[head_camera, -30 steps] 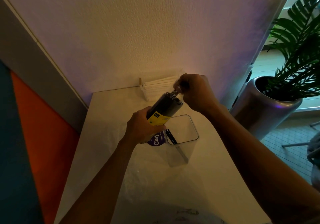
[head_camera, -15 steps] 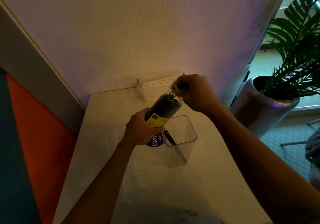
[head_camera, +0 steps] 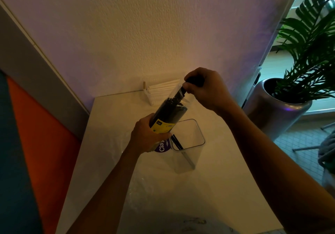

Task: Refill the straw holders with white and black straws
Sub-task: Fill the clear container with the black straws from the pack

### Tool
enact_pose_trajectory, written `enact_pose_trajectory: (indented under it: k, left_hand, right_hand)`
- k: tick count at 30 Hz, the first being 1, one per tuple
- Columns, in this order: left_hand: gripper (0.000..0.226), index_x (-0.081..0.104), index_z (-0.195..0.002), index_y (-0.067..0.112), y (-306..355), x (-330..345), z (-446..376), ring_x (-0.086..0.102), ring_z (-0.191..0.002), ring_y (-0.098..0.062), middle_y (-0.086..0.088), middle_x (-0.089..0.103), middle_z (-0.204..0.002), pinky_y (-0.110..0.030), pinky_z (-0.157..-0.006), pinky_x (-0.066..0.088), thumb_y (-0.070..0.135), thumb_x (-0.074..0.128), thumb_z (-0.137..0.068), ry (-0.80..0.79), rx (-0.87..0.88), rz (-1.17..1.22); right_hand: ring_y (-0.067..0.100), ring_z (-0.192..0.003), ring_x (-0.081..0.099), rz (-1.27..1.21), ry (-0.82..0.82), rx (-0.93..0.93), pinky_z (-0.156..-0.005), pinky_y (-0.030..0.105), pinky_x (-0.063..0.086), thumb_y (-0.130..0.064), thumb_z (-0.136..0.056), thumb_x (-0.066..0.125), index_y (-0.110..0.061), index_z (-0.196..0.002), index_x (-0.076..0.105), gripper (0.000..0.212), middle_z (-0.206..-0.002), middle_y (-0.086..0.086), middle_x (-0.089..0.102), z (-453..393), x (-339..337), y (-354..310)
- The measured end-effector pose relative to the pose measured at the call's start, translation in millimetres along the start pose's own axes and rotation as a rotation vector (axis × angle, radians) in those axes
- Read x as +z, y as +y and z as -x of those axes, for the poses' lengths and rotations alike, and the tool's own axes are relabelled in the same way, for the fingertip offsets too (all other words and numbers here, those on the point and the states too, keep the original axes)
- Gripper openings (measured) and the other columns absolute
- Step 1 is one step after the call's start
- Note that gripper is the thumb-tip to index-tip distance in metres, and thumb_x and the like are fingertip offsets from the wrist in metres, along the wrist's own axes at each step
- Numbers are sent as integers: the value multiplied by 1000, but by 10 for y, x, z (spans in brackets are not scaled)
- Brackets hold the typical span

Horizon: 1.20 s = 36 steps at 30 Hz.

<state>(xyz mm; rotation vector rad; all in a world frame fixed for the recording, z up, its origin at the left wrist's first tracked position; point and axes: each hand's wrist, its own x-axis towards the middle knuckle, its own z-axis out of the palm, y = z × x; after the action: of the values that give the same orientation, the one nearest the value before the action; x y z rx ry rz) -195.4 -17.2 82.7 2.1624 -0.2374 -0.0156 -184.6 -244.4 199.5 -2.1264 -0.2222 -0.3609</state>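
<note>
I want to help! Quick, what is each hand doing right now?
Left hand: grips the pack of black straws.
Right hand: pinches a bunch of black straws at the pack's open end.

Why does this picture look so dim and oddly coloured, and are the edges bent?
Head view: warm yellowish light on the wall above the table, purple tint at the sides, daylight by the plant; the black straw pack shows little detail; the wide lens bows straight lines near the edges.

Purple round label (head_camera: 161,147), just left of the clear holder (head_camera: 188,143): white letters "Cla" were legible, rest hidden behind the left hand (head_camera: 147,136). Yellow label (head_camera: 163,125) print on straw pack (head_camera: 169,113) was too small to read.
</note>
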Motion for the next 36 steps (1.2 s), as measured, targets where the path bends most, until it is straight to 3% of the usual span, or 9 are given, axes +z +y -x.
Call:
enact_pose_trajectory:
  k: [9, 14, 20, 25, 31, 36]
  left_hand:
    - [66, 64, -113, 22, 74, -24, -39, 69, -89, -10, 6, 72, -100, -39, -79, 60, 39, 91, -55, 14, 8, 35]
    - [66, 63, -112, 24, 64, -63, -43, 69, -88, -8, 6, 72, -100, -38, -78, 60, 40, 90, -55, 19, 2, 28]
    - [65, 64, -114, 20, 43, -83, -23, 69, -87, -10, 5, 72, -98, -38, -79, 60, 41, 88, -57, 9, 21, 49]
    - [64, 64, -112, 22, 31, -82, -13, 69, -87, -8, 6, 72, -98, -36, -79, 60, 42, 87, -56, 8, 30, 68]
    - [70, 64, -109, 27, -29, -76, -13, 69, -86, -6, 9, 72, -95, -33, -77, 60, 60, 80, -50, 5, 19, 68]
    - [62, 65, -110, 25, -79, -71, -13, 69, -87, -7, 8, 73, -96, -37, -79, 60, 47, 85, -56, 7, 19, 74]
  right_hand:
    - [3, -90, 64, -153, -26, 71, -68, 11, 52, -26, -86, 74, -12, -110, 65, 30, -98, -4, 67, 73, 141, -43]
    - [3, -98, 65, -147, -102, 50, -78, 15, 51, -19, -87, 72, -15, -110, 68, 24, -104, -3, 70, 80, 195, -47]
    - [-5, -83, 65, -56, -58, 48, -69, 9, 47, -18, -86, 73, -17, -106, 69, 20, -89, -11, 69, 33, 175, -40]
    - [-4, -69, 68, -10, 11, 65, -59, 3, 47, -18, -87, 73, -15, -116, 67, 30, -81, -9, 71, 13, 183, -37]
    - [-5, -67, 65, 5, 87, 72, -59, 9, 49, -18, -88, 72, -13, -122, 61, 37, -77, -11, 67, 18, 193, -62]
    - [4, -71, 68, -50, 216, 72, -65, 23, 58, -21, -91, 68, -14, -113, 66, 23, -83, -6, 71, -42, 140, -88]
